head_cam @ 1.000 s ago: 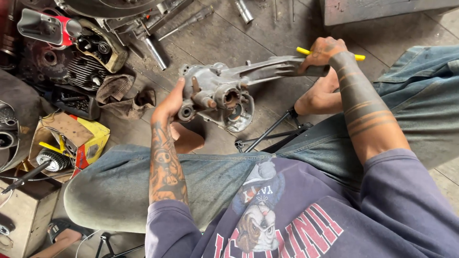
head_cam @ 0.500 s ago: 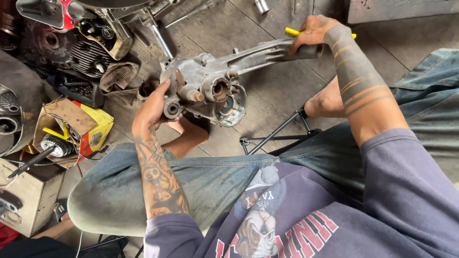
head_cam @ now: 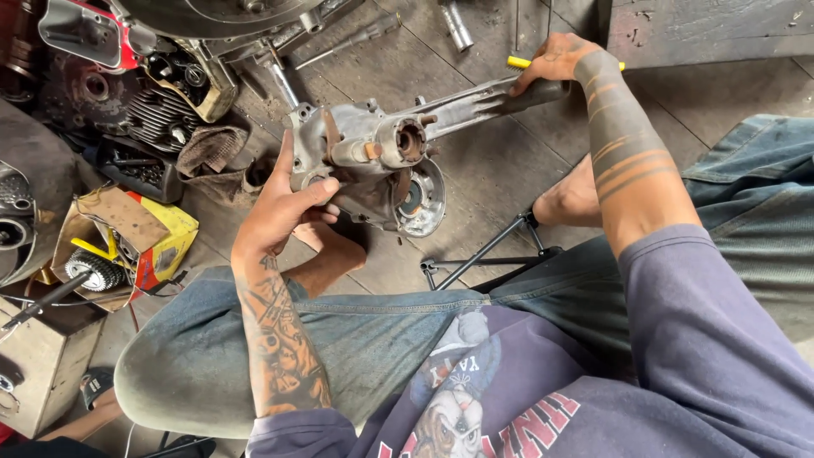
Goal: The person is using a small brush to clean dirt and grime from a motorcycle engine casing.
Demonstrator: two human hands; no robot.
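I hold a grey metal engine casing (head_cam: 373, 161) with a long arm above the floor, between my knees. My left hand (head_cam: 284, 208) grips its thick end, next to a round hub and a circular cover plate (head_cam: 421, 202). My right hand (head_cam: 555, 59) is closed around the thin far end of the arm (head_cam: 475, 102), together with a yellow-handled tool (head_cam: 519, 62) that sticks out on both sides of the fist. The casing is tilted, with the hub side facing me.
A pile of engine parts (head_cam: 153, 102) with a red piece (head_cam: 85, 34) lies at the upper left. A yellow cardboard box (head_cam: 161, 237) with a gear sits left. A black folding stool frame (head_cam: 487, 250) stands under me. Metal tubes (head_cam: 454, 21) lie on the floor.
The casing has turned a little in my hands, and its hub end now sits higher and nearer to me. Both hands keep their grips.
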